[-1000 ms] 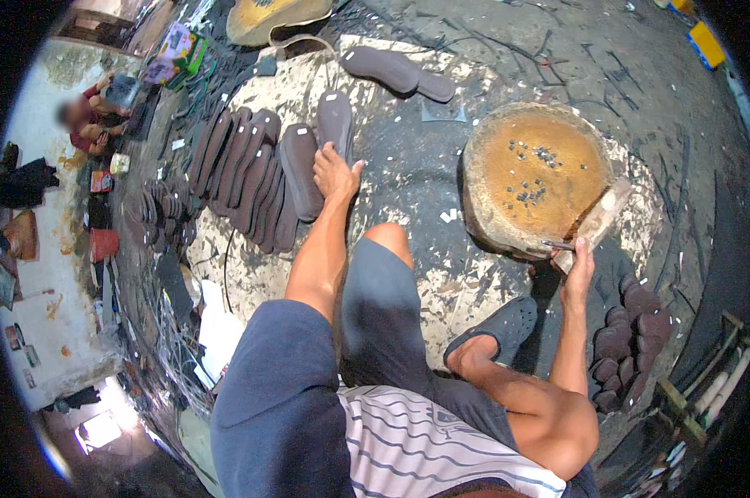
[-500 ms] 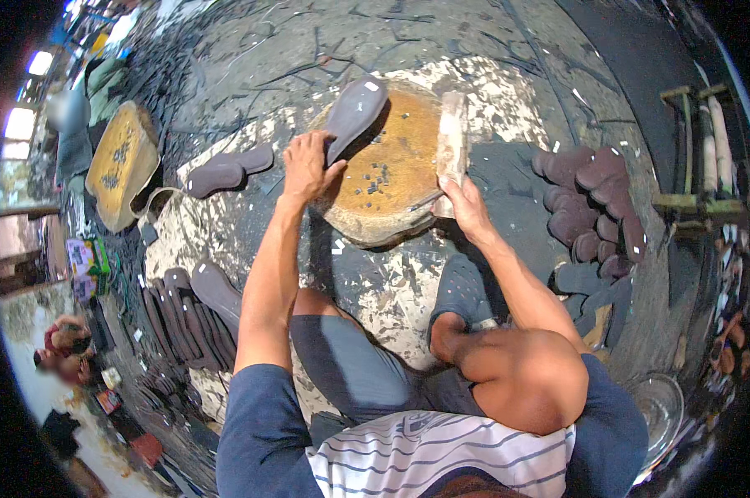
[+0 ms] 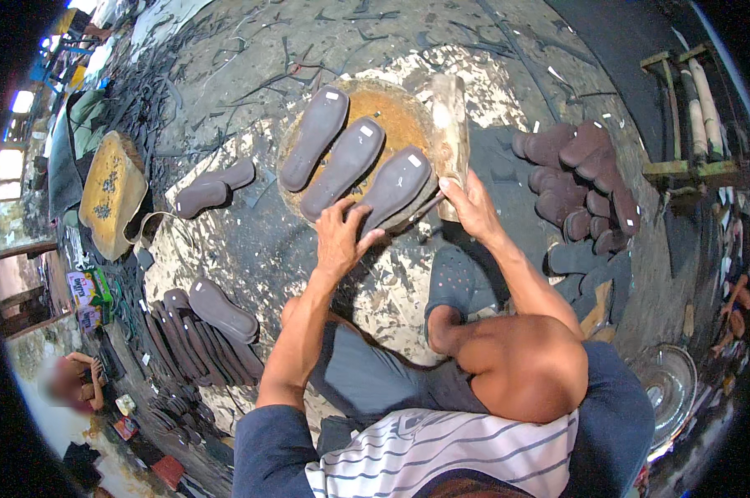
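Observation:
Three dark brown shoe soles lie fanned out on a round wooden chopping block. They are a left sole (image 3: 312, 139), a middle sole (image 3: 346, 166) and a right sole (image 3: 398, 187), each with a small white label near its toe. My left hand (image 3: 340, 241) has its fingers at the heel of the right sole, thumb and index pinching it; the middle sole's heel lies beside the fingertips. At the right rim of the block (image 3: 410, 120), my right hand (image 3: 472, 209) is closed round a worn, pale wooden bar (image 3: 450, 124). A thin tool (image 3: 429, 205) sticks out leftward from that hand.
More soles (image 3: 578, 178) are heaped on the right, and a row of soles (image 3: 196, 340) stands at lower left. Two soles (image 3: 215, 187) lie left of the block. A second wooden block (image 3: 113, 195) stands further left; rubber offcuts (image 3: 308, 66) litter the far floor.
Only one sole showed over the block before; now three lie spread across it. My left hand has moved right and nearer to me. My right hand still grips the wooden bar.

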The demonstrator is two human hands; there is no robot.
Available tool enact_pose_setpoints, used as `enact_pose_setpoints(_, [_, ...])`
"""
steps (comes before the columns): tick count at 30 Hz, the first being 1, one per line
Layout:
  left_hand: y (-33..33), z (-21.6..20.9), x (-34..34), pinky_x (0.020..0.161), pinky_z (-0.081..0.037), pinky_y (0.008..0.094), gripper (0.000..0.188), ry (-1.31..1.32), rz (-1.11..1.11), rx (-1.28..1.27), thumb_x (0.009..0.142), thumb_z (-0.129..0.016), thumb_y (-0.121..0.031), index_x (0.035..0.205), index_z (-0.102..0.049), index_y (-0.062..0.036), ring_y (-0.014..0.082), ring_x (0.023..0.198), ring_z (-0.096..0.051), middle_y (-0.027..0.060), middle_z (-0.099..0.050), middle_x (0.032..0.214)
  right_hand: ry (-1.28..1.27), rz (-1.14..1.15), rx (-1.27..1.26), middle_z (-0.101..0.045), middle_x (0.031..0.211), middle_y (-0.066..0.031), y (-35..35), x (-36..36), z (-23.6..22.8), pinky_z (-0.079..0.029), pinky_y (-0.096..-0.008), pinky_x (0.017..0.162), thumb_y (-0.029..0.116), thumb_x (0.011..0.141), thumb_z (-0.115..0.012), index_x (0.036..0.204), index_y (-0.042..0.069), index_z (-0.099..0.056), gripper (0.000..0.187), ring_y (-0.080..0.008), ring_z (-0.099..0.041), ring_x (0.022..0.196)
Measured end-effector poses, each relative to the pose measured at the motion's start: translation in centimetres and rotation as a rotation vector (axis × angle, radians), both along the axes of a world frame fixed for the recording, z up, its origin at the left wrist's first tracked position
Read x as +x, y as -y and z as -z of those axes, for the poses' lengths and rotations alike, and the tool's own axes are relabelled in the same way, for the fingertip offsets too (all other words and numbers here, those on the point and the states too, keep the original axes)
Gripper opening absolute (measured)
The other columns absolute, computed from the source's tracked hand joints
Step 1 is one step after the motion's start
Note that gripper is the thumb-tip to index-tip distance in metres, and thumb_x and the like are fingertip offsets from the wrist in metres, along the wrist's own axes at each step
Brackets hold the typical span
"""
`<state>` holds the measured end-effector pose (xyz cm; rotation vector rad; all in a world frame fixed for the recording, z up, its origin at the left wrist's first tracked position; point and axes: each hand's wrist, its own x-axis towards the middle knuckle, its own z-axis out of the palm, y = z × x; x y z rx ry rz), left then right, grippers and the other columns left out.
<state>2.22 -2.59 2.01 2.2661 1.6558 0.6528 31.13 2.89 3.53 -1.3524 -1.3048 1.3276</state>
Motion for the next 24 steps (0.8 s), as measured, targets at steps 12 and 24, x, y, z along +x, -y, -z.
enact_pose_setpoints(12, [-3.1, -3.2, 7.3, 0.075, -0.055, 0.0357, 0.026, 0.708, -0.352, -0.350, 0.100, -0.067, -0.024, 0.111, -0.072, -0.0001, 0.0180, 0.079, -0.069, 0.0131, -0.074, 0.090, 0.121, -0.175, -0.120, -0.065, 0.122, -0.0208, 1.2, 1.2, -1.7, -0.051, -0.0407, 0.093, 0.046, 0.102, -0.062, 0.141, -0.002, -0.046, 0.064, -0.0272, -0.064, 0.112])
enact_pose_setpoints(24, [-8.7, -0.7, 9.2, 0.070, -0.054, 0.0290, 0.026, 0.647, -0.438, -0.278, 0.101, -0.067, -0.028, 0.104, -0.074, -0.0027, 0.0117, 0.073, -0.069, 0.0057, -0.075, 0.080, 0.062, -0.171, -0.341, -0.063, 0.112, -0.0073, 2.5, 4.0, 1.7, -0.055, -0.0307, 0.077, 0.040, 0.105, -0.059, 0.138, -0.004, -0.050, 0.056, -0.0141, -0.067, 0.092])
